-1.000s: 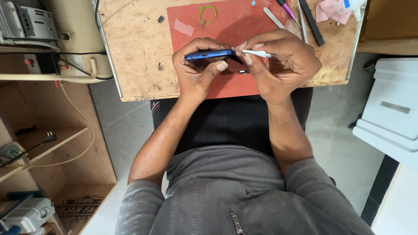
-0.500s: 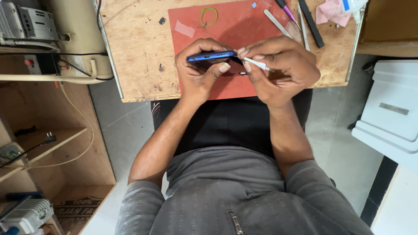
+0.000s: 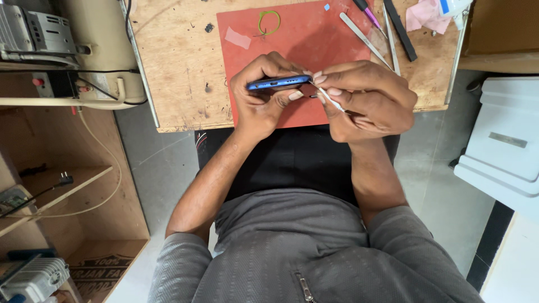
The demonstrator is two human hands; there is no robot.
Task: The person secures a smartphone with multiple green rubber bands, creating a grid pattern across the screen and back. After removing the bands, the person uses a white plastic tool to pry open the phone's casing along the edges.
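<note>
A blue phone (image 3: 278, 83) is held on edge above the red work mat (image 3: 292, 33), gripped by my left hand (image 3: 265, 95) with fingers over its top and thumb under it. In my right hand (image 3: 368, 100) is a thin white prying tool (image 3: 327, 97), pinched between thumb and fingers. The tool's tip meets the right end of the phone's edge. Both hands hover over the near edge of the wooden bench (image 3: 174, 67).
On the mat lie a green rubber loop (image 3: 269, 22) and a pale tape scrap (image 3: 238, 38). Metal tweezers (image 3: 365, 39), a black tool (image 3: 400, 31) and a pink cloth (image 3: 424, 13) lie at the back right. A beige machine (image 3: 95, 50) stands left, a white box (image 3: 505, 140) right.
My right hand has turned slightly and the tool now slants down to the right, its tip still at the phone's end. The phone and left hand stay put.
</note>
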